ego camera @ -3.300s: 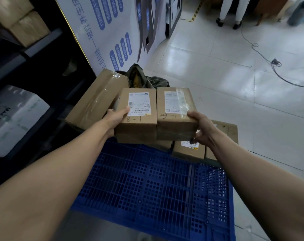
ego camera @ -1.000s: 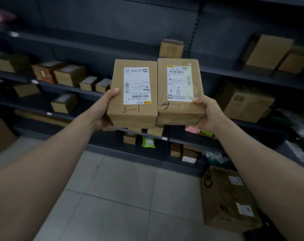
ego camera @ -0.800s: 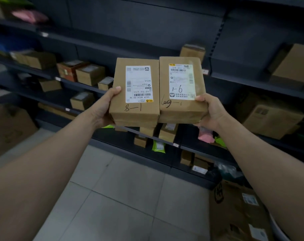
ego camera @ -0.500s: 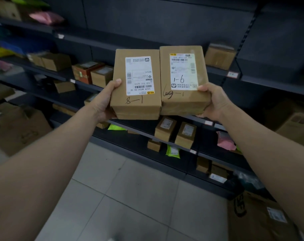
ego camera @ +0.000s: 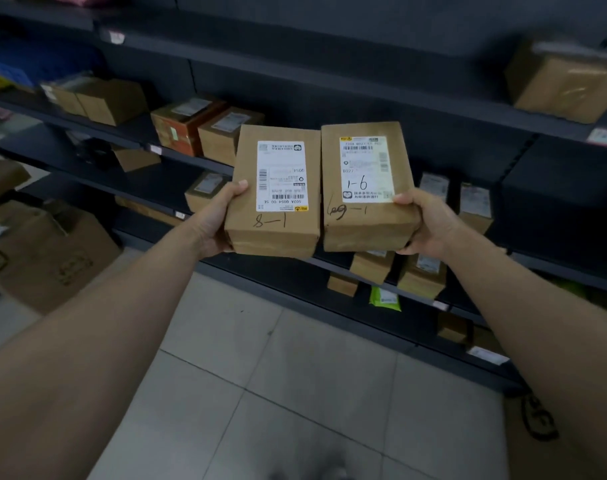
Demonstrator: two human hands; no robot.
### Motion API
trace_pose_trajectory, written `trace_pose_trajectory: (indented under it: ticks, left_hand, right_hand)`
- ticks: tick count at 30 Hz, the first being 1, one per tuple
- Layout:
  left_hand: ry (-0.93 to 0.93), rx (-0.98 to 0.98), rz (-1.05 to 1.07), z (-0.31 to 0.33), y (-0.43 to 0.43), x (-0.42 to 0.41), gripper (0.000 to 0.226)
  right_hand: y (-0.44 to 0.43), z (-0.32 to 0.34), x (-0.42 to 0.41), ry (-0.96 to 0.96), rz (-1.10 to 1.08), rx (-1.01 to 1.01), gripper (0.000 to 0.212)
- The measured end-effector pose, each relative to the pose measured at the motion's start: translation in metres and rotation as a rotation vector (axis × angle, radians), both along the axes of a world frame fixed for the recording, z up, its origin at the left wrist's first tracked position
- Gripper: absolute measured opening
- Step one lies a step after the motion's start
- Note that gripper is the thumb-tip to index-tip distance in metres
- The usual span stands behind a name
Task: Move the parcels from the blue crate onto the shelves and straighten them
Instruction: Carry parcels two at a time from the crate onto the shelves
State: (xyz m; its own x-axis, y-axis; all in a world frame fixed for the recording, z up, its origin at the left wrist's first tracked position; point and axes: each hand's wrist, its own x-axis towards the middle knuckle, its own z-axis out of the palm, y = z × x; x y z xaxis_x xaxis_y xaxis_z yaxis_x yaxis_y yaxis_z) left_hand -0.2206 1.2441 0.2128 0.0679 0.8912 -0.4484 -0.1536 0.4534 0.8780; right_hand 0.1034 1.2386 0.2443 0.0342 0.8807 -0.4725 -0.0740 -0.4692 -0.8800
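From the head view, the step in hand was the carry. Two brown parcels were held side by side in front of the dark shelves [ego camera: 330, 81], their long edges touching, and neither was set down yet. The left hand [ego camera: 215, 220] gripped the parcel marked 8-1 [ego camera: 278, 188], its thumb lying on the top face by the label and its fingers curled underneath. The right hand [ego camera: 430, 223] held the parcel marked 1-6 [ego camera: 364, 181] the same way, thumb at the label's corner. The blue crate was not in view.

The next move, as I judged it, called for choosing a shelf. The parcels then had to go in flat, one at a time or together, and be squared to the front lip.

The middle shelf behind the left hand already carried an orange-brown box [ego camera: 184, 124] and a plain box just beside it. Small parcels [ego camera: 423, 271] and a green packet [ego camera: 385, 299] crowded the lower levels. The stretch of shelf to the right of the held parcels looked dark, with no parcel visible on it, so it seemed the likeliest gap. The upper shelf held a large box [ego camera: 565, 84] at its right end. The tiled floor [ego camera: 278, 358] in front gave standing room, with a big carton [ego camera: 45, 251] at the left, well apart from the arms.
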Motion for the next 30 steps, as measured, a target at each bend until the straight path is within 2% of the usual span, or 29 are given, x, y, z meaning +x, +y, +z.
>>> trace_pose_trajectory:
  ticks: [7,13,17,22,26,30]
  left_hand:
    - [0.023,-0.072,-0.004,-0.053,0.059,-0.020,0.047]
    - [0.014,-0.158,-0.044,-0.110,0.097,-0.028,0.056]
    - [0.036,-0.223,-0.105,-0.137,0.125,-0.028,0.048]
    - [0.047,-0.261,-0.225,-0.173,0.156,-0.044,0.047]
    - [0.063,-0.297,-0.349,-0.214,0.173,-0.061,0.044]
    - [0.067,-0.312,-0.468,-0.258,0.181,-0.058,0.031]
  right_hand:
    - [0.063,-0.042,-0.004,-0.036,0.037,-0.081,0.038]
    - [0.094,-0.084,-0.010,-0.047,0.012,-0.133,0.027]
    - [0.103,-0.112,-0.015,-0.020,-0.048,-0.148,0.024]
    - [0.100,-0.159,-0.035,0.035,-0.165,-0.199,0.040]
    - [0.086,-0.204,-0.053,0.036,-0.243,-0.245,0.035]
    - [0.068,-0.247,-0.054,0.052,-0.304,-0.310,0.029]
